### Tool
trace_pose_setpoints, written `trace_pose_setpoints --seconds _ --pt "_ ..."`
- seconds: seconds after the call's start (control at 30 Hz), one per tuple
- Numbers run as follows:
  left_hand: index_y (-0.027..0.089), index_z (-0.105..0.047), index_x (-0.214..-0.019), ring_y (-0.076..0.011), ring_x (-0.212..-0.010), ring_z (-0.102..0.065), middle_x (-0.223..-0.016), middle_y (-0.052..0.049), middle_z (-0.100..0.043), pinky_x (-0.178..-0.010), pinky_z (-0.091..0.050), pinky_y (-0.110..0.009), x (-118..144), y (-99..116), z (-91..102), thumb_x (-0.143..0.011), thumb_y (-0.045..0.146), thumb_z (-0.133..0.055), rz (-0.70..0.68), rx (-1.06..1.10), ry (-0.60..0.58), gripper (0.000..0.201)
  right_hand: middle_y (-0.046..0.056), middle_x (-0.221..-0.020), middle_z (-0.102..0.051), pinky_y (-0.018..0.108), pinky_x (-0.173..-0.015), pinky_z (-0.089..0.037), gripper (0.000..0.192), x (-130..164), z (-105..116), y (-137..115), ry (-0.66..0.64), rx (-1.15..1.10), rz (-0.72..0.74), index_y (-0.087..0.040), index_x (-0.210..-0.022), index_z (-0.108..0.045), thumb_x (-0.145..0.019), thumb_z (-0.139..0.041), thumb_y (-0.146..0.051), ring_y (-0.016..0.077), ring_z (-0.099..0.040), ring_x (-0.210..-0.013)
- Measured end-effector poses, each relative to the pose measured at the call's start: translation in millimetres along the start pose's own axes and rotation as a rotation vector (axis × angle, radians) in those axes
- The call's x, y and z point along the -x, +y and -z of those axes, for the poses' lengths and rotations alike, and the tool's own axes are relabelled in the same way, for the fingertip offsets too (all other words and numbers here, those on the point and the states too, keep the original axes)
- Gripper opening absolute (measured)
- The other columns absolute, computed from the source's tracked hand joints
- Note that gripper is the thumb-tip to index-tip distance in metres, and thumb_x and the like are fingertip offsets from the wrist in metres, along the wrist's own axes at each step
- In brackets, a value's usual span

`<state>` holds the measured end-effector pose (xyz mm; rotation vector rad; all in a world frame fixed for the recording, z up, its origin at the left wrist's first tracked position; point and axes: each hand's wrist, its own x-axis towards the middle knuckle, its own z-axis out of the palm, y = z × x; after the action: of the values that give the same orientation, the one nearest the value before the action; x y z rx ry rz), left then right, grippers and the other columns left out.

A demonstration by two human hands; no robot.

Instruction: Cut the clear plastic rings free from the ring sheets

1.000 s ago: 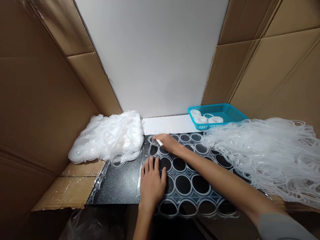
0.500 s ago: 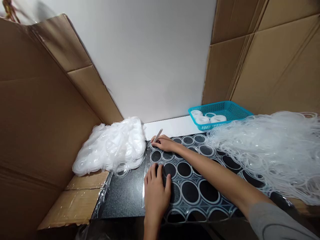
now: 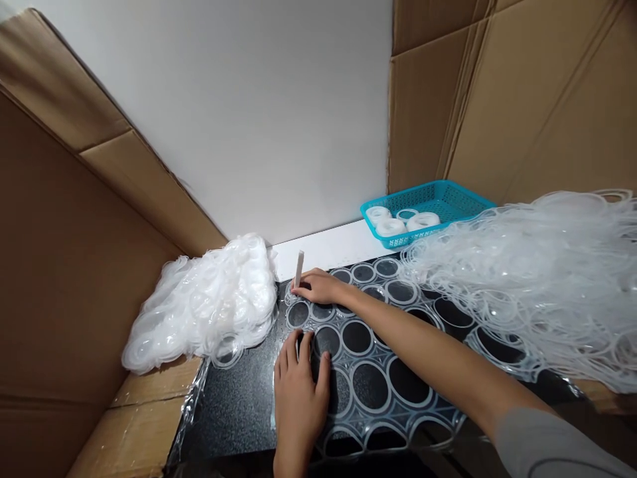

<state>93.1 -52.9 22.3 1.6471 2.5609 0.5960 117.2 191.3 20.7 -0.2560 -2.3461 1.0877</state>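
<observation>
A translucent sheet of rubber-like rings [image 3: 357, 337], joined by webbing, lies over the black tabletop. At its far left corner my right hand [image 3: 318, 286] is closed around a thin, flat, pale stick [image 3: 299, 269], which stands nearly upright. The stick's lower end is hidden by my fingers. Closer to me, my left hand [image 3: 301, 392] rests palm down on the sheet's left edge, fingers spread, holding nothing. Left of the sheet sits a heap of white translucent rings [image 3: 213, 299]. A larger tangled pile of ring sheets [image 3: 527, 279] covers the right side.
A teal plastic basket [image 3: 462, 209] with several bundles of white rings [image 3: 391, 227] stands at the back right. Cardboard walls [image 3: 537, 99] rise at both sides. Behind the table is a white panel [image 3: 259, 119], with a white strip [image 3: 323, 247] along its base.
The view has shifted slightly. The pale stick has gone from leaning right to nearly upright in my right hand. My left hand keeps its place on the sheet.
</observation>
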Motion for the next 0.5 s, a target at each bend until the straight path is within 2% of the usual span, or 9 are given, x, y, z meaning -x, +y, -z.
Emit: trace_pose_setpoints --seconds 0.13,0.37,0.5 --pt "0.025 -0.058 -0.144 -0.0313 -0.146 -0.045 -0.154 -0.011 -0.054 -0.119 -0.039 -0.057 0.3 0.2 -0.6 -0.105 0.043 -0.046 -0.003 -0.033 -0.008 0.044 0.007 -0.107 -0.082 0.030 -0.097 -0.051 0.018 1.6 1.1 -1.4 0.012 -0.029 0.016 -0.019 -0.100 -0.081 -0.098 -0.064 -0.023 0.0230 -0.075 -0.105" --pt "0.026 -0.058 -0.144 -0.0306 -0.146 -0.045 -0.155 -0.011 -0.053 -0.120 -0.038 -0.056 1.6 1.8 0.7 -0.105 0.043 -0.046 -0.002 -0.024 -0.006 0.044 0.007 -0.095 -0.083 0.028 -0.085 -0.053 0.017 3.3 0.6 -4.0 0.059 -0.101 -0.104 -0.016 -0.097 -0.083 -0.094 -0.069 -0.025 0.0214 -0.077 -0.091" --pt "0.026 -0.058 -0.144 -0.0307 -0.147 -0.045 -0.156 -0.011 -0.052 -0.120 -0.037 -0.056 2.1 3.3 2.2 -0.105 0.044 -0.044 0.003 -0.032 -0.022 0.044 0.006 -0.100 -0.083 0.029 -0.093 -0.052 0.017 4.2 -0.2 -2.6 0.045 -0.047 -0.047 -0.019 -0.096 -0.082 -0.096 -0.067 -0.025 0.0223 -0.076 -0.099"
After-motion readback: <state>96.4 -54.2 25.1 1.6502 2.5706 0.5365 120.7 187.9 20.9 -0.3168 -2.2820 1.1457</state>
